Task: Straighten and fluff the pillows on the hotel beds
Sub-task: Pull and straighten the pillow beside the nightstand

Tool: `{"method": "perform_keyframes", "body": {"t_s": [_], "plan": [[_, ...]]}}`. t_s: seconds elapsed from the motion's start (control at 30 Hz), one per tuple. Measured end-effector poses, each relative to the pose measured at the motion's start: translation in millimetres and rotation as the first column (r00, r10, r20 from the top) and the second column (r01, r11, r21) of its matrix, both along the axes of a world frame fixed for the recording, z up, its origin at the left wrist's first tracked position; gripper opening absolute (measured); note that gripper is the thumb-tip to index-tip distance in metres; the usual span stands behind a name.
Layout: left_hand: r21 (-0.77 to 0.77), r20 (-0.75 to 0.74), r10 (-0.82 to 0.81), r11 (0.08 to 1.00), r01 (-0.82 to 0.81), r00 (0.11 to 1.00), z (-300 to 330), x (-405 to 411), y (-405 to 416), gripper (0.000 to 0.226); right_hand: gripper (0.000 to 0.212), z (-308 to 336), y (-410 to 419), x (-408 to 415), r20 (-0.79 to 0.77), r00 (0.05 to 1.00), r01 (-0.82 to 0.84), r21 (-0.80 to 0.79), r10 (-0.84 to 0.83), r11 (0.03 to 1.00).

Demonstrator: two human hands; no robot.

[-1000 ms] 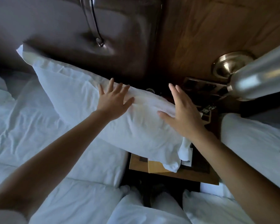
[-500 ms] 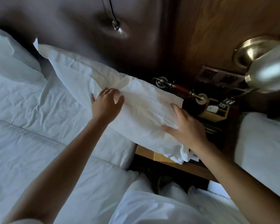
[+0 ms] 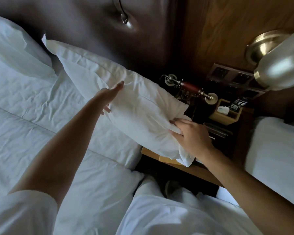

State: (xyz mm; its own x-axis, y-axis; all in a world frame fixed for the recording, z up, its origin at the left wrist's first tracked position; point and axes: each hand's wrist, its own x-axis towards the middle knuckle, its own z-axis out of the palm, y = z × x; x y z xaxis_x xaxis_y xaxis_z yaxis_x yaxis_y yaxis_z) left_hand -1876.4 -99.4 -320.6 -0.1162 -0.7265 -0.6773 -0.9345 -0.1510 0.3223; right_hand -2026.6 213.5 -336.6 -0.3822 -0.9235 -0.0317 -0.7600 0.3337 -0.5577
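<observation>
A white pillow (image 3: 126, 106) lies along the head of the bed (image 3: 41, 133) against the dark headboard (image 3: 92, 28), its near end overhanging the wooden counter (image 3: 199, 172). The left hand (image 3: 109, 97) presses edge-on into its side, fingers straight and together. The right hand (image 3: 192, 136) has its fingers closed on bunched fabric at the pillow's end.

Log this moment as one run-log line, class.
left hand: open, flat against white fabric pillow | right hand: gripping pillow's end | pillow: overhanging wooden nightstand

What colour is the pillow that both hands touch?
Plain white, no pattern, seen in the head view: pillow.
</observation>
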Motion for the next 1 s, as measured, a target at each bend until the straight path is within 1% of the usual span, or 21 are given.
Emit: {"method": "perform_keyframes", "body": {"t_s": [0.07, 0.13, 0.2, 0.3, 0.37, 0.43, 0.5, 0.6, 0.7, 0.77, 0.83, 0.87, 0.9, 0.93, 1.0], "plan": [[-0.027, 0.017, -0.025, 0.999, 0.026, 1.000, -10, -7, -2, 0.091, 0.018, 3, 2, 2, 0.001, 1.000, 0.004, -0.014, -0.004, 1.000], [-0.035, -0.023, 0.000, 0.999, -0.001, 1.000, -16, -4, -6, 0.070, 0.013, 9, 4, 3, -0.003, 1.000, 0.012, -0.035, -0.012, 0.999], [-0.049, -0.093, 0.049, 0.997, -0.054, 0.994, -20, 1, -11, 0.054, 0.010, 14, 4, 6, -0.023, 1.000, 0.016, -0.028, -0.017, 0.999], [-0.092, -0.234, 0.099, 0.988, -0.123, 0.967, -24, 5, -22, 0.040, 0.011, 16, -1, 0, -0.022, 0.998, 0.064, 0.007, -0.063, 0.998], [-0.116, -0.336, 0.129, 0.977, -0.177, 0.933, -18, 6, -27, 0.028, 0.011, 18, -7, -11, 0.021, 0.991, 0.129, 0.019, -0.129, 0.992], [-0.162, -0.411, 0.118, 0.966, -0.200, 0.904, -6, 7, -32, 0.017, 0.014, 23, -14, -23, 0.103, 0.968, 0.233, -0.032, -0.229, 0.972], [-0.193, -0.471, 0.101, 0.958, -0.214, 0.876, 3, 8, -34, 0.017, 0.018, 32, -19, -36, 0.203, 0.930, 0.322, -0.054, -0.305, 0.945], [-0.255, -0.515, 0.051, 0.944, -0.209, 0.856, 7, 7, -33, 0.020, 0.020, 40, -30, -52, 0.295, 0.889, 0.386, -0.076, -0.350, 0.919], [-0.303, -0.468, 0.024, 0.935, -0.186, 0.883, -5, 2, -34, 0.025, 0.019, 35, -39, -65, 0.330, 0.872, 0.401, -0.057, -0.362, 0.914], [-0.293, -0.447, 0.045, 0.936, -0.194, 0.893, -19, 2, -39, 0.026, 0.020, 27, -40, -68, 0.357, 0.858, 0.396, -0.005, -0.369, 0.918], [-0.292, -0.426, 0.064, 0.934, -0.204, 0.902, -28, 0, -40, 0.028, 0.030, 25, -34, -67, 0.306, 0.884, 0.369, 0.010, -0.354, 0.929], [-0.295, -0.415, 0.065, 0.934, -0.202, 0.907, -31, -1, -41, 0.029, 0.039, 24, -31, -66, 0.245, 0.906, 0.363, -0.030, -0.345, 0.931], [-0.306, -0.411, 0.047, 0.934, -0.186, 0.911, -29, -3, -39, 0.031, 0.048, 27, -28, -64, 0.179, 0.927, 0.351, -0.100, -0.331, 0.931], [-0.318, -0.394, 0.020, 0.935, -0.157, 0.919, -30, -6, -40, 0.033, 0.055, 25, -27, -61, 0.144, 0.932, 0.353, -0.169, -0.331, 0.920], [-0.329, -0.407, -0.008, 0.934, -0.139, 0.913, -32, -10, -40, 0.036, 0.062, 23, -29, -51, 0.136, 0.926, 0.376, -0.235, -0.353, 0.896]]}}
